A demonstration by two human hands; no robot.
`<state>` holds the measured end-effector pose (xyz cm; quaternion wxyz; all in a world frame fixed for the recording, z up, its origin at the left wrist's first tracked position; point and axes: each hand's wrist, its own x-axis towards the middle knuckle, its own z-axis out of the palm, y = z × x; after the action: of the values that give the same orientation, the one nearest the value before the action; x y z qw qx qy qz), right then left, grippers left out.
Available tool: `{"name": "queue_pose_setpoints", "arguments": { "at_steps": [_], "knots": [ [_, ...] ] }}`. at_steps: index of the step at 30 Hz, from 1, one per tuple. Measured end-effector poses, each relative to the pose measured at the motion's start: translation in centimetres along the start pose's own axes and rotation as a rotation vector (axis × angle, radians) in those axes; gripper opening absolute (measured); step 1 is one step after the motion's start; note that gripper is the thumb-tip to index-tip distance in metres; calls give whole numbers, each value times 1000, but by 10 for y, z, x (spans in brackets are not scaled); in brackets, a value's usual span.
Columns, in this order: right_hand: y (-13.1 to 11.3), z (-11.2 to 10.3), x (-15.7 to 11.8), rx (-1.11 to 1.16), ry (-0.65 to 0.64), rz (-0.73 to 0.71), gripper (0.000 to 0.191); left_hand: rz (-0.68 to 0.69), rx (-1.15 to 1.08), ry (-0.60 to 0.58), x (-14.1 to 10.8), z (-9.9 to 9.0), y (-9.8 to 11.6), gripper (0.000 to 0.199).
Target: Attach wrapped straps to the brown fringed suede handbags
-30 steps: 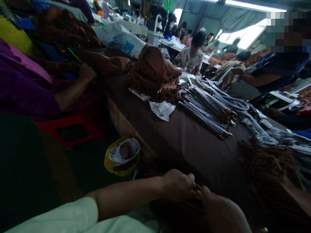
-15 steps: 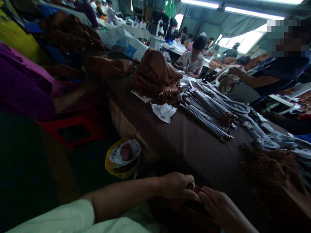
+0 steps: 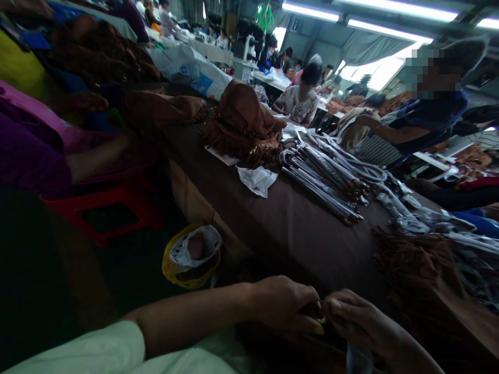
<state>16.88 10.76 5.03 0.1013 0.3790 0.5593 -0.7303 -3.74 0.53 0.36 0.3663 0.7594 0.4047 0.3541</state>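
The left hand [image 3: 283,305] and right hand [image 3: 360,318] closed their fingers on a small dark piece, shadowed; bundled straps [image 3: 322,182] lay on the tabletop [image 3: 296,244].

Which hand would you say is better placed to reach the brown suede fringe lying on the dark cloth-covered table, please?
The right hand, I'd judge: it lies nearest the brown suede fringe, while the left hand sits farther off, beyond the right. Both meet over something small and dark.
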Motion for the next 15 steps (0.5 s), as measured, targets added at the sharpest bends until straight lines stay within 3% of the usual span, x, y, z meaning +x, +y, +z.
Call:
{"name": "queue_pose_setpoints", "arguments": {
  "at_steps": [4,8,12,15],
  "knots": [
    [5,-12,17,106,-145,18,46,-67,51,65,-4,12,0,46],
    [6,-16,27,113,-179,61,44,-33,219,92,-4,21,-5,39],
    [10,-11,28,122,-131,49,43,-88,288,108,-3,21,-8,37],
    [17,-3,26,39,-2,46,45,-216,209,106,-1,18,-9,37]
  ]
}}
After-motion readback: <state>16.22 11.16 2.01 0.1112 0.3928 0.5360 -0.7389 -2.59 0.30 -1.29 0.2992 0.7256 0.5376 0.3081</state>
